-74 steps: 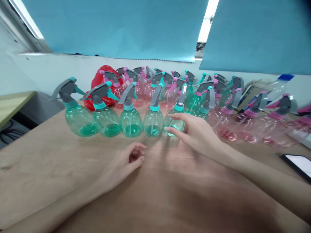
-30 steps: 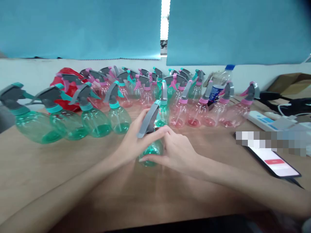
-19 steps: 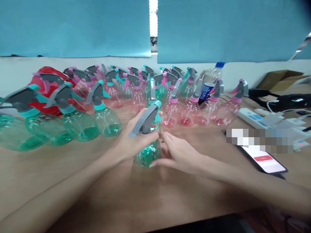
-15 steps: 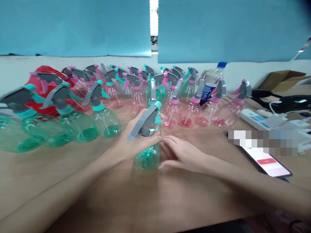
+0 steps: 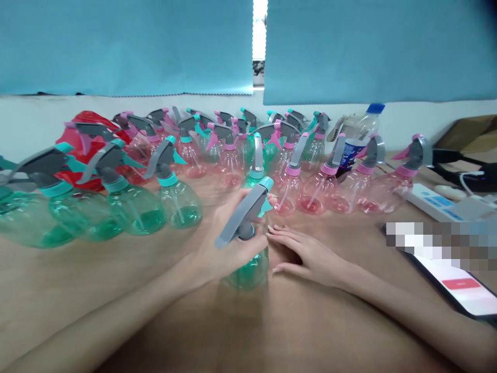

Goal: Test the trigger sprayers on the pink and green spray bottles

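While one side grips, the other is loose

As I look down through the head camera, my left hand (image 5: 229,241) is wrapped around the neck of a glossy, green-tinted spray bottle (image 5: 248,272), front and centre over the wood-grained tabletop (image 5: 330,331); I can't tell whether its base touches. My right hand (image 5: 310,254) is slack and grasps nothing, fingers half bent just beside it. Smooth, bulbous green bottles (image 5: 180,207) line the left, pink-tinted bottles (image 5: 287,194) the right, with a crumpled red bag (image 5: 95,117) behind.
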The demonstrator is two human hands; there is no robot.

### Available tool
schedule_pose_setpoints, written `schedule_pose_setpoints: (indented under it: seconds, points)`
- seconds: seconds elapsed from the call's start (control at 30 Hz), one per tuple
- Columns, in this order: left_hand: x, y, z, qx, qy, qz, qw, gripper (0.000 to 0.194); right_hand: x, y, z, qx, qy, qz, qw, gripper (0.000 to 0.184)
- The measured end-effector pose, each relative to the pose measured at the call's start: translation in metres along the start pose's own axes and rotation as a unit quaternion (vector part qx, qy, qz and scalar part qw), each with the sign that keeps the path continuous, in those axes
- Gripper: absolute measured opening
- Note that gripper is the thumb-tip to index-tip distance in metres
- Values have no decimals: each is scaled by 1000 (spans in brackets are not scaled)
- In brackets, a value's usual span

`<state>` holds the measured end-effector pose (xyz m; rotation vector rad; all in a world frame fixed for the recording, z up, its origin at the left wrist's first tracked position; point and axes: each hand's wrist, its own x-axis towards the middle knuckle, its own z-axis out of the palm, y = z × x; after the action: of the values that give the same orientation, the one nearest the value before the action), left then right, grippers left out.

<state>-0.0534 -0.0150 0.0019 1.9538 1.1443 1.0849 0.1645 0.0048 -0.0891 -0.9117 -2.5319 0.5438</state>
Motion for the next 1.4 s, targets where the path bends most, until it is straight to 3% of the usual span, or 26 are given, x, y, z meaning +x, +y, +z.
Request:
schedule_pose_setpoints:
  seconds: [0.27, 0.6, 0.83, 1.03, 1.4]
  points:
    - [1, 3, 0, -16, -4, 17, 1000, 26, -1, 1, -1, 9, -8, -4, 1000, 65]
    - [1, 11, -1, -11, -15, -11, 1000, 17, -2, 3, -1, 3, -20, 5, 1000, 67]
    - [-1, 7, -3, 5, -14, 25, 1000, 20, -3, 5, 0, 3, -25, 4, 1000, 68]
    - [-4, 1, 1, 45, 30, 46, 997, 30, -4, 6, 1, 5, -12, 3, 1000, 66]
    - [-4, 0, 5, -5, 33, 44, 999, 28, -3, 7, 2, 9, -15, 0, 1000, 65]
